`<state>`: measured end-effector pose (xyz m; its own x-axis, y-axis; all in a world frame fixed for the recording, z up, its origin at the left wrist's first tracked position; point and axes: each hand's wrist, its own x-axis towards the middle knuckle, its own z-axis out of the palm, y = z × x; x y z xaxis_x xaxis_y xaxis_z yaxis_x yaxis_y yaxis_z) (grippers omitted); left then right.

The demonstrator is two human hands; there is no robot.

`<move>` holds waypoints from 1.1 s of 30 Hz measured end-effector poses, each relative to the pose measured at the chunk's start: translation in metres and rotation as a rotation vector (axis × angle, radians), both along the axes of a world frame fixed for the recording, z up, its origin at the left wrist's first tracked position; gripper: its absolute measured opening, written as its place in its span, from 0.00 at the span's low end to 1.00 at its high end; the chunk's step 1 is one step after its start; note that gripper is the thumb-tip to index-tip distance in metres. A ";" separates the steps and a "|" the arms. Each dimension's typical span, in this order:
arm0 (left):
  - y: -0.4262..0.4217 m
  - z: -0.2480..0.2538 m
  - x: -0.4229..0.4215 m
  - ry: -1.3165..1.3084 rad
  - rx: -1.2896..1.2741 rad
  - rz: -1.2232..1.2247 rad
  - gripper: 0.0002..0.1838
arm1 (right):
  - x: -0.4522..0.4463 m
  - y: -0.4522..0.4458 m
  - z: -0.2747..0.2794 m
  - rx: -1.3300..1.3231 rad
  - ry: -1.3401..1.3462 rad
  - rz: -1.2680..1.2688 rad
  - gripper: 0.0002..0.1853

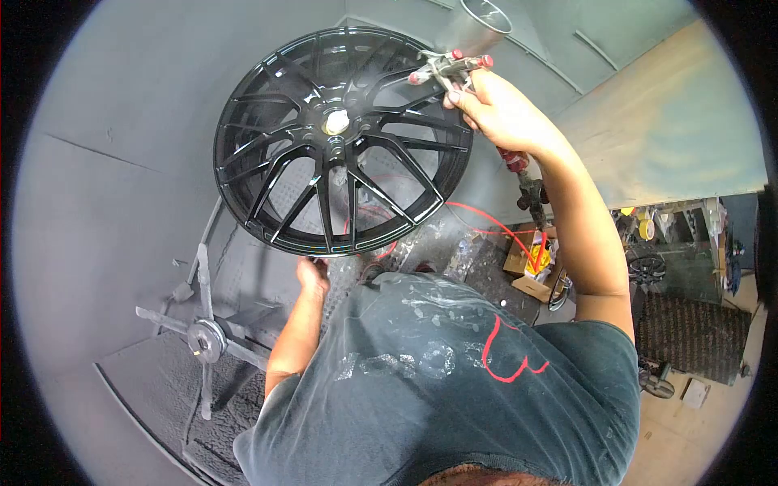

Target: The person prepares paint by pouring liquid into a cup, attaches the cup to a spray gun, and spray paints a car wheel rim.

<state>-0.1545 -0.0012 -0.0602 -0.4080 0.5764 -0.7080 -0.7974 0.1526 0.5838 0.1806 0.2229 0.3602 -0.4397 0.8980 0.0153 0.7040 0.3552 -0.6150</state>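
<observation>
A glossy black multi-spoke wheel rim (328,198) is held up in front of me, its face tilted toward me, with a pale piece (335,122) at its hub. My right hand (494,113) is closed around a spray gun (444,68) with red knobs and a clear cup (480,24) on top. The gun is at the rim's upper right, and a whitish haze shows near the spokes. At the rim's lower edge, my left hand (313,277) looks closed, its fingertips partly hidden. I cannot make out what it grips.
A grey stand with several arms (207,340) is at the lower left. A red hose (486,215) runs from the gun across the floor. An open cardboard box (531,267) lies to the right. Grey booth walls (121,138) surround the rim, with a tan panel (673,121) at right.
</observation>
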 end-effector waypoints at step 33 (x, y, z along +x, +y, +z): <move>0.028 0.014 -0.047 0.120 -0.077 -0.172 0.11 | 0.003 0.008 -0.013 -0.025 0.028 0.019 0.16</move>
<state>-0.2018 0.0269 -0.0465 -0.3924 0.5912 -0.7046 -0.6812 0.3280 0.6545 0.1831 0.2306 0.3468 -0.4568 0.8895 0.0060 0.6792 0.3531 -0.6434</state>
